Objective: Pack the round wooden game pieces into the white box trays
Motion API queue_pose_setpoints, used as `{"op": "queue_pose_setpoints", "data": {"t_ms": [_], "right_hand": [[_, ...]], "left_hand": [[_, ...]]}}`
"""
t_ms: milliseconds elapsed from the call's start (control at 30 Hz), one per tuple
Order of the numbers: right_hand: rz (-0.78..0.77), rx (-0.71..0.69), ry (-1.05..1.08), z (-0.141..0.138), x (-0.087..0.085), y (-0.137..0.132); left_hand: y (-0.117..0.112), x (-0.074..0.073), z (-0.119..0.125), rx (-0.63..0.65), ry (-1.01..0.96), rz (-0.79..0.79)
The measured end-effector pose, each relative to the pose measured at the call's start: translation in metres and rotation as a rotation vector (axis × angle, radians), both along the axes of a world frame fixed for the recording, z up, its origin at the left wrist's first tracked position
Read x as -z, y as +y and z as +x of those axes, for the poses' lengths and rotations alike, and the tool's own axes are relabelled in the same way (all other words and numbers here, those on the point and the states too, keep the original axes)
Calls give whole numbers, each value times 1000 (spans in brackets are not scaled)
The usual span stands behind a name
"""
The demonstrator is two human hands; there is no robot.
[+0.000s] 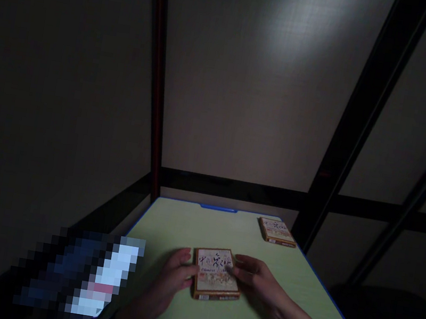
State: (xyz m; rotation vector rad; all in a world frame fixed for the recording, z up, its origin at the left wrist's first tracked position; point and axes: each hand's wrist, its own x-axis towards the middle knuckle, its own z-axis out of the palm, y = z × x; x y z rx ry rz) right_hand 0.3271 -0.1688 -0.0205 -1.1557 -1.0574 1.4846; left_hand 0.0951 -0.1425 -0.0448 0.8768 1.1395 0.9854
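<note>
A flat cardboard box (pixel 217 280) with an orange-brown border, a pale cover and dark Chinese lettering is in front of me, at the near part of the light green table (pixel 194 226). My left hand (pixel 178 272) grips its left edge, the thumb against the cover's side. From the other side, my right hand (pixel 255 275) holds the right edge, with a fingertip or thumb over the cover. Whether the box rests on the table or is slightly lifted, I cannot tell. A second, similar box (pixel 276 231) lies flat at the table's far right corner.
The table has a blue rim and a blue handle (pixel 218 208) at its far edge. A blurred-out pale object (pixel 109 278) is beside the table's left edge. Grey panel walls (pixel 246 105) with dark posts stand close behind and on both sides. The light is dim.
</note>
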Motion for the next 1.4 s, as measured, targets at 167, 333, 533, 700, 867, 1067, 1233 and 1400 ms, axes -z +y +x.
{"op": "queue_pose_setpoints", "data": {"t_ms": [167,333,533,700,867,1067,1233,1400], "right_hand": [[-92,54,84,-1,3,4],[-115,63,227,-2,8,3],[-52,99,343,0,12,1],[-27,125,267,25,11,16],[92,480,89,105,-5,64],[50,620,-455,174,-22,105],[-34,685,-760,191,-18,117],[-47,694,-956,190,-14,130]], "left_hand": [[6,14,5,80,-181,33],[4,9,6,149,-272,24],[5,1,13,125,-265,35],[11,-5,25,162,-295,31],[13,-8,30,246,-292,-12],[8,2,32,287,-221,-9],[6,4,29,274,-206,5],[6,-1,26,287,-198,34]]}}
